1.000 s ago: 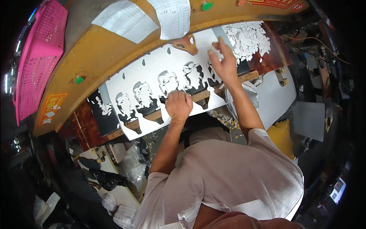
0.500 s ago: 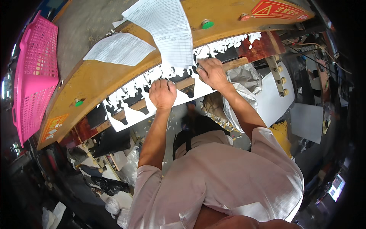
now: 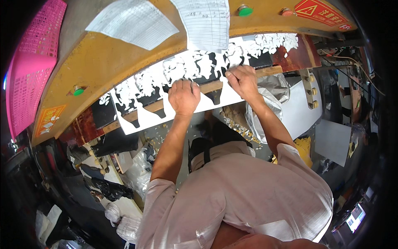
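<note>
A wide white sheet (image 3: 149, 119) with a row of shaped cut-outs lies along the front of a machine bed, its near edge overhanging a wooden strip. My left hand (image 3: 184, 98) is closed over the sheet near its middle, fingers curled and knuckles forward. Farther right, my right hand (image 3: 244, 83) is closed at the sheet's right part, thumb and fingers bent around its material. Beyond both hands, loose white scraps (image 3: 145, 85) lie heaped across the black bed. My fingertips are partly hidden.
Two printed papers (image 3: 132, 24) hang on the yellow machine beam (image 3: 103, 68). The beam carries a green button (image 3: 245, 10), a red button (image 3: 286, 12) and a warning label. A pink basket (image 3: 31, 79) stands at left; a silvery bag (image 3: 271, 89) hangs at right.
My view has shifted, so the beam and papers sit higher and more of the scraps shows. Both hands stay on the sheet, the left nearly in place, the right slightly lower in view.
</note>
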`<state>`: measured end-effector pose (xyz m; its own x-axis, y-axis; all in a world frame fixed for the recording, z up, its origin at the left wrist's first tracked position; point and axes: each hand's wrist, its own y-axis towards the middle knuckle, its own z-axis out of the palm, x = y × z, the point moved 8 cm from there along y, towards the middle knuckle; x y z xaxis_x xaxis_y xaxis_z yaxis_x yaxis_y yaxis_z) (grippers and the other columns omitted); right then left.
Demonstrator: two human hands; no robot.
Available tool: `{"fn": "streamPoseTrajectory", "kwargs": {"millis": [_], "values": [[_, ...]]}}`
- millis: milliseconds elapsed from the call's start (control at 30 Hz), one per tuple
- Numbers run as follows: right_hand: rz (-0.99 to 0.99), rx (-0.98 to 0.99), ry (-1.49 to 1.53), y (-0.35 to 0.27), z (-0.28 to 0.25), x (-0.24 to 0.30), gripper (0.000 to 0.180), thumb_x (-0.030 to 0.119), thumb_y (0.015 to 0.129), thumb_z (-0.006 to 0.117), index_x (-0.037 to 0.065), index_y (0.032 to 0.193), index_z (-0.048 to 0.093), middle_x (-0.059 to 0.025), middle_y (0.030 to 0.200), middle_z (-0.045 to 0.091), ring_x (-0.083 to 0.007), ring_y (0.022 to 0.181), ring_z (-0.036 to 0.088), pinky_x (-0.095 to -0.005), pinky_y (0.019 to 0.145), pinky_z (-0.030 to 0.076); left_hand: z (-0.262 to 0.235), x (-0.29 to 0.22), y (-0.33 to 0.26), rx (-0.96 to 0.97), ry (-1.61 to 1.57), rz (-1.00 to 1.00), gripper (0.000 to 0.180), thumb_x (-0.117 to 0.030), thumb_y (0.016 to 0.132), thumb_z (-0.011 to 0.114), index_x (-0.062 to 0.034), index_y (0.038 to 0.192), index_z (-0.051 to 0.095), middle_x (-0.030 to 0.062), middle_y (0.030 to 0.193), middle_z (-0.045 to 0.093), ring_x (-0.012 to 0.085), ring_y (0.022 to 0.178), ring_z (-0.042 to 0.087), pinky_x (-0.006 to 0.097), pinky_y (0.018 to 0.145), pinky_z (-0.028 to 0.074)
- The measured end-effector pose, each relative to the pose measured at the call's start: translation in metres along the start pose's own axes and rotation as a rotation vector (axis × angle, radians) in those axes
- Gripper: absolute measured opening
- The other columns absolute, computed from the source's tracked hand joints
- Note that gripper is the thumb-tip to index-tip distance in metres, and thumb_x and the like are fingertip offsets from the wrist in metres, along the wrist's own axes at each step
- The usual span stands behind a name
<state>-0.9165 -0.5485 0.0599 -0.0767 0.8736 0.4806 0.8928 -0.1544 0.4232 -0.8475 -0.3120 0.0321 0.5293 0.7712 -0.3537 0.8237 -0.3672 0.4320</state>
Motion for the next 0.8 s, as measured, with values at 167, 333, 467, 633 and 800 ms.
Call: {"fn": "streamPoseTrajectory", "kwargs": {"millis": [167, 333, 467, 633, 800], "values": [[0.476, 0.250, 0.252, -0.013, -0.007, 0.001, 0.026, 0.024, 0.095, 0.079, 0.002, 0.109, 0.081, -0.0185, 0.108, 0.078, -0.0356, 0.101, 0.073, -0.0442, 0.091, 0.058, -0.041, -0.016, -0.039, 0.144, -0.267, -0.190, 0.022, -0.019, 0.091, 0.073, -0.0042, 0.106, 0.068, 0.0175, 0.109, 0.070, 0.0386, 0.103, 0.066, 0.052, 0.089, 0.052], [0.149, 0.165, -0.013, 0.033, 0.035, 0.056, 0.065, 0.040, 0.090, 0.082, 0.009, 0.146, 0.067, -0.0244, 0.150, 0.059, -0.0465, 0.133, 0.057, -0.0517, 0.111, 0.049, -0.055, -0.021, -0.039, 0.048, -0.301, -0.026, 0.030, -0.012, 0.089, 0.072, 0.0000, 0.117, 0.069, 0.0196, 0.122, 0.067, 0.0399, 0.109, 0.062, 0.051, 0.095, 0.050], [-0.001, 0.268, -0.271, 0.034, 0.114, 0.090, 0.084, 0.044, 0.075, 0.090, 0.016, 0.150, 0.064, -0.0240, 0.153, 0.055, -0.0470, 0.127, 0.056, -0.0518, 0.111, 0.047, -0.025, 0.012, -0.027, 0.081, -0.238, 0.012, 0.023, -0.006, 0.089, 0.070, -0.0025, 0.111, 0.072, 0.0143, 0.114, 0.069, 0.0372, 0.108, 0.063, 0.047, 0.097, 0.049], [0.012, 0.268, 0.060, 0.042, 0.103, 0.062, 0.066, 0.030, 0.073, 0.091, 0.011, 0.135, 0.077, -0.0220, 0.156, 0.057, -0.0379, 0.125, 0.062, -0.0434, 0.102, 0.056, -0.003, 0.019, -0.035, 0.097, -0.165, 0.153, 0.028, -0.012, 0.083, 0.074, -0.0109, 0.110, 0.070, 0.0086, 0.117, 0.065, 0.0322, 0.111, 0.061, 0.047, 0.092, 0.051], [0.832, 0.258, 0.938, 0.078, 0.075, -0.021, 0.060, 0.013, 0.084, 0.088, 0.002, 0.141, 0.072, -0.0010, 0.097, 0.076, -0.0091, 0.078, 0.066, -0.0252, 0.074, 0.055, 0.003, 0.027, -0.032, 0.100, -0.149, 0.084, 0.028, -0.013, 0.082, 0.075, -0.0125, 0.110, 0.070, 0.0070, 0.117, 0.065, 0.0307, 0.112, 0.061, 0.045, 0.095, 0.050]]}}
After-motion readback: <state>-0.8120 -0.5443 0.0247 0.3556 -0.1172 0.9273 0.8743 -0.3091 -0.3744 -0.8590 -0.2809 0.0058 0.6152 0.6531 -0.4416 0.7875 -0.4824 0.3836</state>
